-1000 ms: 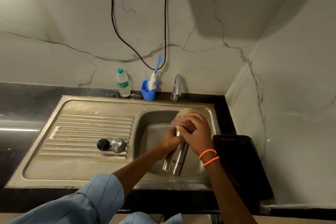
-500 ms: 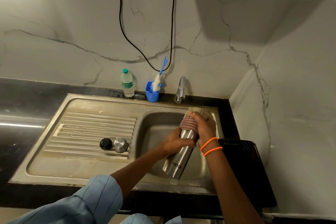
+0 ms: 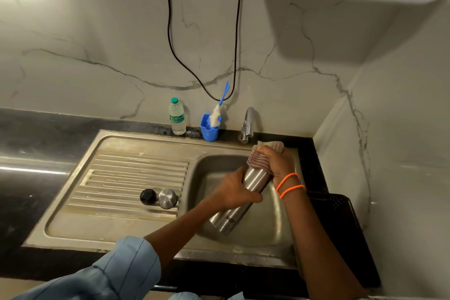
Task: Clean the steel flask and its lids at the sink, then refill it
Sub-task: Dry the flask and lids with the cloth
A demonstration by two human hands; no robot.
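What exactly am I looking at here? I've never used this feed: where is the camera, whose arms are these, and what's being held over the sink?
There is no machine here. The single picture comes from a camera worn on a person's head, looking forward and down, so the two arms reaching in from the bottom are that person's own.

The left hand grips the middle of a steel flask, tilted over the basin of the steel sink. The right hand, the one with orange wrist bands, holds a striped cloth wrapped round the flask's upper end.

On the ribbed draining board lie the flask's two lids: a black lid and a steel lid, side by side.

Behind the sink stand a plastic water bottle, a blue cup holding a bottle brush, and the tap. No water is visibly running.
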